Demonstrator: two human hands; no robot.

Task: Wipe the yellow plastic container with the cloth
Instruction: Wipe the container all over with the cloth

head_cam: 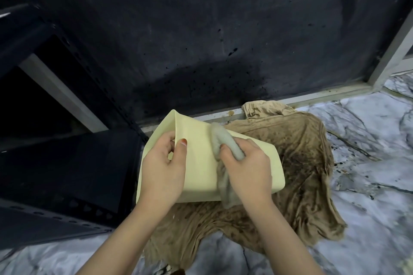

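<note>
item 1, left hand point(163, 169): thumb laid on the outer wall, remaining fingers curled over the open rim and into the mouth; clamped on the yellow plastic container point(196, 163).
item 2, right hand point(245, 167): fingers and thumb closed around a bunched grey cloth point(223, 140), which is pressed to the container's upper face; one end of the cloth trails down past the container's near edge, beside the wrist.
item 3, the container itself: pale yellow, boxy, tipped on its side, open mouth toward the left, held between both hands above a brown stained rag point(301, 174).
item 4, the rag: crumpled, spread flat on a marbled white-grey floor point(368, 207), dark blotches across it.
item 5, surroundings: black speckled panel point(201, 29) behind, edged by a grey metal frame point(312, 96); dark perforated shelving point(67, 163) to the left.
</note>
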